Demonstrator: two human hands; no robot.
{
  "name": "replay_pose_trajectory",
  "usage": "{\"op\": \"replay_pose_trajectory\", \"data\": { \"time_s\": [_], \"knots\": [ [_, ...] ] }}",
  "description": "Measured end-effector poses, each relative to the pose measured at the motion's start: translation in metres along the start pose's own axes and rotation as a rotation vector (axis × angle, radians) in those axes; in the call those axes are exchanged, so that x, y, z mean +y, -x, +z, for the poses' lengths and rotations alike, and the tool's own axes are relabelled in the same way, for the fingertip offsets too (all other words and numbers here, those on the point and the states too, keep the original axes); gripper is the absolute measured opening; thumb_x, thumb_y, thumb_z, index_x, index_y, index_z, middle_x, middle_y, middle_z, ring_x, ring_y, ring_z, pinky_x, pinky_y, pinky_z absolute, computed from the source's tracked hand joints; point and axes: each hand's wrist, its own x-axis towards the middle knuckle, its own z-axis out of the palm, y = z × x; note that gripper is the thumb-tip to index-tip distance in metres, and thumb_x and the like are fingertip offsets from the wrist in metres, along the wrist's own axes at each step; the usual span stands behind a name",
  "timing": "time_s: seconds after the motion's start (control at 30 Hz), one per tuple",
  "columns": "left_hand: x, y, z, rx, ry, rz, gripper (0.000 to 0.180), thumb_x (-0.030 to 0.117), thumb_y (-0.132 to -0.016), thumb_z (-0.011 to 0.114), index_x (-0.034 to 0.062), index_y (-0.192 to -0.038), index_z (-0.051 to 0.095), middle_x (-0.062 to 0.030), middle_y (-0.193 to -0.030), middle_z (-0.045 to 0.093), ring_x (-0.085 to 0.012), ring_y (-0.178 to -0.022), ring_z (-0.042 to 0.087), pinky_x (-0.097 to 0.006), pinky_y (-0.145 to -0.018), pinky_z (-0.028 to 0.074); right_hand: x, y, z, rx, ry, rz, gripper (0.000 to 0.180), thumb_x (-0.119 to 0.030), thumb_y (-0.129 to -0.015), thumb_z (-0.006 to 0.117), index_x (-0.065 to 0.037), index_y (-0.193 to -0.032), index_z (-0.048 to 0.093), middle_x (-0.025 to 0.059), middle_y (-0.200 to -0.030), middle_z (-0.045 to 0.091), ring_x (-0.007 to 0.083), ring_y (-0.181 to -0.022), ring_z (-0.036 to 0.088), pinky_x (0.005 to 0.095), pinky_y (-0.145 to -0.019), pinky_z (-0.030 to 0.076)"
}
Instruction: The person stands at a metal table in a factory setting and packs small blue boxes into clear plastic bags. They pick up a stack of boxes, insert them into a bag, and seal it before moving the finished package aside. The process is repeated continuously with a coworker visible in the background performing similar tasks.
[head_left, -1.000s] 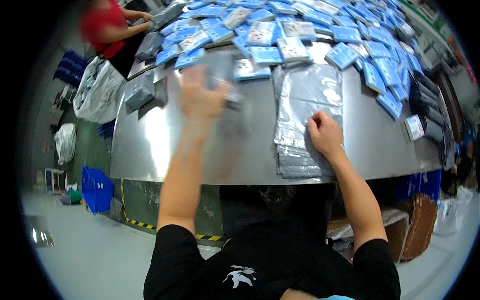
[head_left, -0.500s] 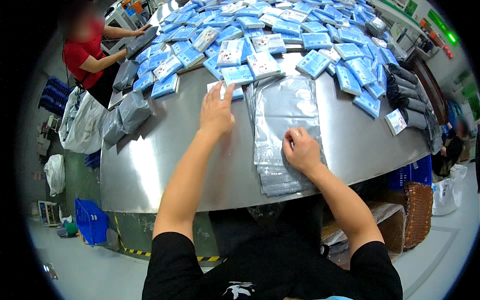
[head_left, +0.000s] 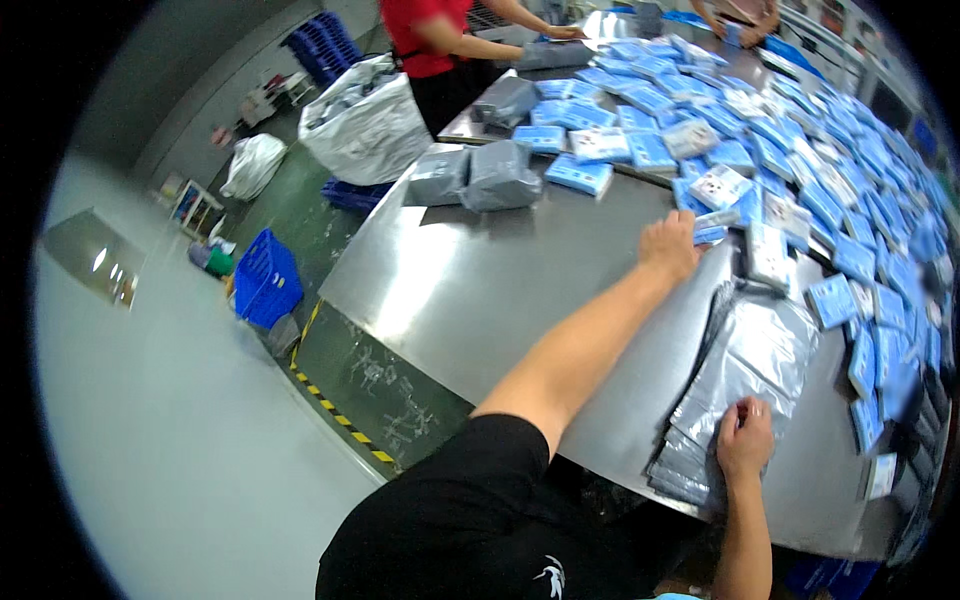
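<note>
1. Looking past our left hand (head_left: 668, 247), we cannot make out the print on the blue packets (head_left: 648, 152); they blur together as they run toward the far rim, and the picture's edge cuts the outermost ones off.
2. We cannot see the underside of our left hand. Its fingers reach over a small blue packet (head_left: 712, 234) at the near edge of the pile, and we cannot tell whether they pinch it or only rest on it.
3. Our right hand (head_left: 744, 436) lies curled, fingers pressed down on the near end of a stack of clear plastic bags (head_left: 745, 370). The hand hides the part under it, and how many bags are in the stack is unclear.
4. The stack lies flat on the steel table (head_left: 500, 290), between our two hands and nearer the right one. Its long axis runs from our right hand away toward the packets beyond the left hand, tilting a little to the right; its near end just overhangs or meets the table edge, we cannot tell which.
5. Well to the left of our left hand sit grey wrapped parcels (head_left: 470, 175).
6. Beyond them a person in a red top (head_left: 425, 35) works at the far end, head cut off by the frame.
</note>
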Motion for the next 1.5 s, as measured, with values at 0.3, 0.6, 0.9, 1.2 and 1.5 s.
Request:
{"op": "replay_pose_trajectory", "data": {
  "time_s": [0.3,0.6,0.9,1.2,1.5],
  "knots": [
    [-0.006,0.076,0.029,-0.034,1.549,-0.771,0.046,0.051,-0.087,0.069,0.0084,-0.103,0.063,-0.0022,-0.086,0.064,-0.0141,-0.078,0.062,-0.031,-0.068,0.050,-0.043,-0.069,-0.048,-0.692,0.282,-0.025,0.024,-0.025,-0.085,0.066,-0.005,-0.098,0.071,0.0200,-0.102,0.062,0.0354,-0.099,0.060,0.0449,-0.087,0.050],
    [0.066,0.113,0.041,-0.466,1.878,-0.755,0.043,0.037,-0.096,0.062,0.0018,-0.119,0.058,-0.0066,-0.108,0.066,-0.0149,-0.099,0.065,-0.032,-0.089,0.052,0.026,-0.119,-0.052,-0.895,-0.015,0.010,0.029,-0.020,-0.083,0.067,-0.004,-0.107,0.067,0.0140,-0.099,0.070,0.0225,-0.086,0.066,0.0367,-0.075,0.053],
    [0.069,0.122,0.046,-0.376,1.970,-0.723,0.044,0.034,-0.100,0.057,0.0006,-0.127,0.052,-0.0061,-0.117,0.062,-0.0152,-0.105,0.061,-0.032,-0.094,0.049,0.068,-0.295,0.010,-0.355,-0.078,0.465,0.061,-0.047,-0.075,0.080,0.004,-0.106,0.068,0.0113,-0.093,0.067,0.0200,-0.079,0.064,0.0320,-0.069,0.051],
    [0.061,0.124,0.048,-0.363,1.926,-0.689,0.042,0.031,-0.099,0.060,0.0019,-0.128,0.052,-0.0061,-0.116,0.062,-0.0154,-0.106,0.060,-0.033,-0.094,0.049,0.041,-0.333,0.074,-0.508,-0.954,0.640,0.045,-0.020,-0.073,0.083,0.001,-0.109,0.066,0.0173,-0.104,0.070,0.0283,-0.090,0.070,0.0418,-0.081,0.057],
    [0.070,0.128,0.048,-0.373,1.819,-0.620,0.042,0.033,-0.097,0.062,0.0005,-0.122,0.054,-0.0066,-0.113,0.061,-0.0131,-0.100,0.060,-0.030,-0.090,0.049,0.174,-0.301,-0.012,0.291,-0.745,0.856,0.054,-0.026,-0.076,0.079,0.001,-0.120,0.061,0.0161,-0.110,0.069,0.0291,-0.091,0.069,0.0452,-0.082,0.055]
  ]
}}
